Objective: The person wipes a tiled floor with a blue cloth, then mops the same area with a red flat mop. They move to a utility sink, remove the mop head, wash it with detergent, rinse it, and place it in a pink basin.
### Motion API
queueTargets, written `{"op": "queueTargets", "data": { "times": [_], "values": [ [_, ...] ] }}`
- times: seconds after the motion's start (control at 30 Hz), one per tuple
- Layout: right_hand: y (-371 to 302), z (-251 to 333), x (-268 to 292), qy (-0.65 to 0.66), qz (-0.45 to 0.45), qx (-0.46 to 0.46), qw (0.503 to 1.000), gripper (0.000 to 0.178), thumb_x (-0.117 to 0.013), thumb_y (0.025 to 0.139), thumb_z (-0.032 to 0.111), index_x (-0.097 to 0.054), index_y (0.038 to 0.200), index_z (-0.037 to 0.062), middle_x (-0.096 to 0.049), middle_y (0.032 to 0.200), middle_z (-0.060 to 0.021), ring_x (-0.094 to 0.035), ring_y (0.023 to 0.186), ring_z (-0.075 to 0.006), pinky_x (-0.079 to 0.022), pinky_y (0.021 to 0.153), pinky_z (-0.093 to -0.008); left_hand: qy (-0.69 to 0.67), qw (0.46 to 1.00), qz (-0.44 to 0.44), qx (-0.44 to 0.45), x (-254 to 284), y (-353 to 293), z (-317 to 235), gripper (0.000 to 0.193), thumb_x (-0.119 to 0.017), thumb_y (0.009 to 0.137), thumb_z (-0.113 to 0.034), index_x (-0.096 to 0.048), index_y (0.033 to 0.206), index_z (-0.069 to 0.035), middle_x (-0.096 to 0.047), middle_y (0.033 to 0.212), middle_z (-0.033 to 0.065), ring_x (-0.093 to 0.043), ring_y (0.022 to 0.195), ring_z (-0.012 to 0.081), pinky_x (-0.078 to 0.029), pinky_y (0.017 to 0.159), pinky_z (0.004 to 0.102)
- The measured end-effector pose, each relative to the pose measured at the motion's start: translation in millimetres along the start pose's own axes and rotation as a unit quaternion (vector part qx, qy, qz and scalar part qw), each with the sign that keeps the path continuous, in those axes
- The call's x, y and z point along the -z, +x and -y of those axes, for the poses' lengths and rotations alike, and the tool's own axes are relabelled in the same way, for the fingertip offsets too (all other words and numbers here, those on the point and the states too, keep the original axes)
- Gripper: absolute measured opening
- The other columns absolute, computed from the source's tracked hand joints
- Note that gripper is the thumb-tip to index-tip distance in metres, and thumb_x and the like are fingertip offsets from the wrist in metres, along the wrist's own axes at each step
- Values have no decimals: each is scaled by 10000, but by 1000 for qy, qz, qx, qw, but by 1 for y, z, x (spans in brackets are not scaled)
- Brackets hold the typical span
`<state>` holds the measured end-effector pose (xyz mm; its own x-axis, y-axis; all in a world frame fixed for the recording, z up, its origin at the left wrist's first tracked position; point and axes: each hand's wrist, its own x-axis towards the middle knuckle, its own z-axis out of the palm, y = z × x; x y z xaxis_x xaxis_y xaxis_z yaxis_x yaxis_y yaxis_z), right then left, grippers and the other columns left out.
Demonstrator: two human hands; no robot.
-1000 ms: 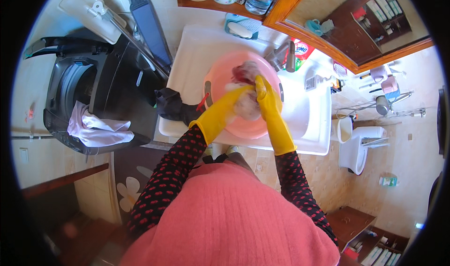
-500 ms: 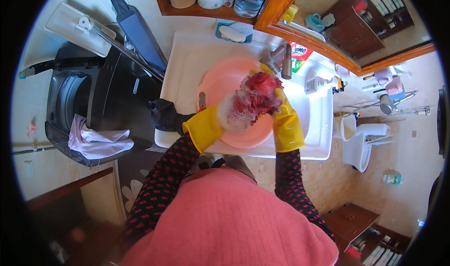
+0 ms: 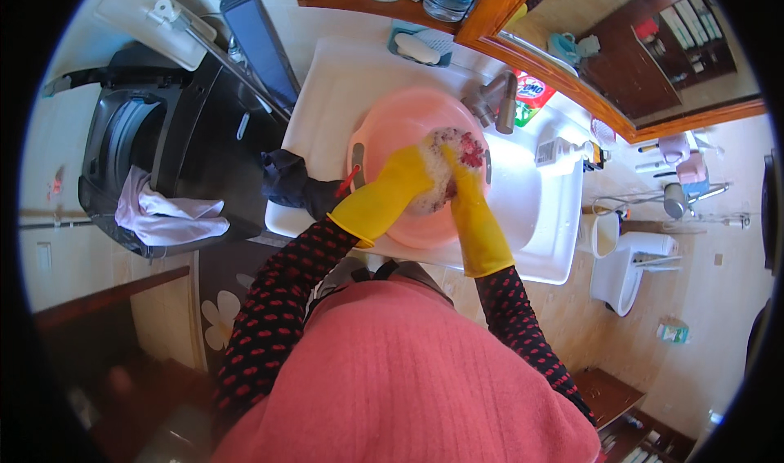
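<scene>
A pink basin (image 3: 388, 108) stands in the white sink (image 3: 327, 79). Down inside it lies a wet red-and-dark cloth (image 3: 471, 149), bunched up and largely covered with white suds. My left hand (image 3: 412, 171), in a yellow rubber glove, presses into the cloth from the left with its fingers closed, the tips lost in foam. From the right, my right hand (image 3: 463, 177), gloved alike, grips the same bundle, fingers bent downward and partly hidden.
The metal faucet (image 3: 498, 104) rises behind the basin's right side. Dark cloth (image 3: 292, 179) hangs over the sink's left edge. A soap dish (image 3: 420, 46), detergent bag (image 3: 532, 95) and white bottle (image 3: 559, 153) line the sink. The wooden mirror cabinet (image 3: 490, 34) juts in above.
Both hands have come down with the cloth, from above the basin into it. The bundle is now lower and more hidden by hands and suds. The whole view has shifted slightly.
</scene>
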<state>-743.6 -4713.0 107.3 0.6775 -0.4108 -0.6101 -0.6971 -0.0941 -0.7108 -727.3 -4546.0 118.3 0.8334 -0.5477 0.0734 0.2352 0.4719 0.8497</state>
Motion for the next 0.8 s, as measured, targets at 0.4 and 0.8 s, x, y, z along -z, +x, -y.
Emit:
{"op": "queueTargets", "data": {
  "times": [0.4,0.8],
  "values": [
    [-66,44,35,-182,52,581,791,561,-752,791,173,-541,1300,65,-547,1317,-148,-543,1207,-316,-423,1024,-348,169,983,-37,-63,-25,-19,16,575,-590,924,-459,-476,1365,-107,-561,1311,89,-579,1148,275,-494,978,419],
    [5,-53,31,118,207,393,888,387,-612,942,195,-506,1293,71,-567,1264,-75,-547,1151,-212,-457,989,-328,-186,925,-328,-43,-63,-22,18,467,-712,840,-259,-559,1257,-113,-632,1197,93,-632,1037,280,-520,929,385]
  ]
}}
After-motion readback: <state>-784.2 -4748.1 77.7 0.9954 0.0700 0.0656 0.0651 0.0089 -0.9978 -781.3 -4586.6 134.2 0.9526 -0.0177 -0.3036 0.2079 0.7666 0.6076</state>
